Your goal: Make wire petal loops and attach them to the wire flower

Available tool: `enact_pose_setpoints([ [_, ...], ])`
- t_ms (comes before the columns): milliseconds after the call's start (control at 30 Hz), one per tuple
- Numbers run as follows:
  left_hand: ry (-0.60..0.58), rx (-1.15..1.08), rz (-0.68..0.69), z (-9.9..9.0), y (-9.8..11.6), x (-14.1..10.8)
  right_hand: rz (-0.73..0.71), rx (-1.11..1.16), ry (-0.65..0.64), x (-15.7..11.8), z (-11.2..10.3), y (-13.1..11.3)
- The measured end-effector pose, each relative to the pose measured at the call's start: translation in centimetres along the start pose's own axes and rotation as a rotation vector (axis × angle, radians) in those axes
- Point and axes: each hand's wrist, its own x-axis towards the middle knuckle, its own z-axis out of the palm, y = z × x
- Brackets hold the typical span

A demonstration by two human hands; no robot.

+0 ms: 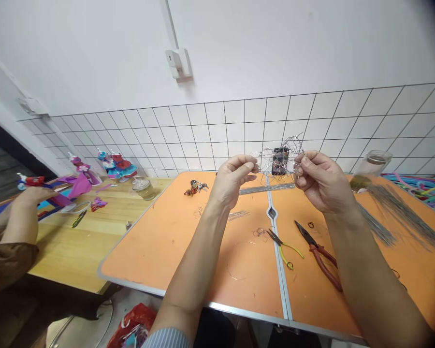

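right hand (321, 181) pinches tangled wire (293, 143); left hand (230, 179) pinches its opposite side.

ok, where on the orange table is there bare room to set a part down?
Largest patch: the orange table's front left, between its left edge and the left forearm. Smaller: front edge, between metal seam and red-handled pliers. Crowded: back right, wire bundles beside the jar.

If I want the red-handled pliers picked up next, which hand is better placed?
Right, probably: the red-handled pliers lie nearer the right hand, on its side of the metal table seam. It pinches the wire tangle, though, so the left hand might first need to take that.
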Motion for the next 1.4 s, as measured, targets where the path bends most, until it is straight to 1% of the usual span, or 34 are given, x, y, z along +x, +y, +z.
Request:
enact_pose_setpoints([
  [233,-0.029,0.039,-0.044,-0.3,-0.3,0.2,-0.009,-0.021,-0.007,0.2,-0.4,0.2],
  [400,-0.092,0.075,-0.081,-0.4,-0.5,0.3,-0.016,-0.028,0.004,0.4,-0.8,0.0],
  [567,-0.161,0.023,-0.177,0.0,-0.3,0.2,0.002,-0.052,0.038,0.6,-0.8,0.0],
  [867,-0.155,-0.053,-0.177,0.4,-0.5,0.1,-0.016,-0.156,0.064,0.7,-0.9,0.9],
  [967,-0.165,-0.071,-0.178,0.6,-0.5,0.0,0.001,-0.199,0.068,0.7,-0.7,1.1],
  [1100,-0.151,-0.065,-0.198,0.9,-0.7,-0.1,0.016,-0.359,0.098,0.8,-0.8,0.9],
  [1167,-0.127,-0.07,-0.209,1.0,-0.9,-0.2,-0.051,-0.474,0.177,0.8,-1.0,0.7],
  [1200,-0.115,-0.075,-0.212,1.1,-1.0,-0.2,-0.133,-0.519,0.241,0.7,-1.0,0.6],
  [1267,-0.092,-0.093,-0.209,1.3,-1.4,-0.1,-0.385,-0.58,0.398,0.1,-0.6,0.2],
  [1333,-0.065,-0.106,-0.199,1.4,-1.9,0.1,-0.633,-0.637,0.504,-0.9,0.3,-0.2],
  [1367,-0.049,-0.106,-0.193,1.5,-2.1,0.1,-0.686,-0.682,0.498,-1.5,0.9,-0.4],
  [1400,-0.033,-0.103,-0.187,1.6,-2.3,0.2,-0.683,-0.712,0.439,-2.1,1.6,-0.6],
])
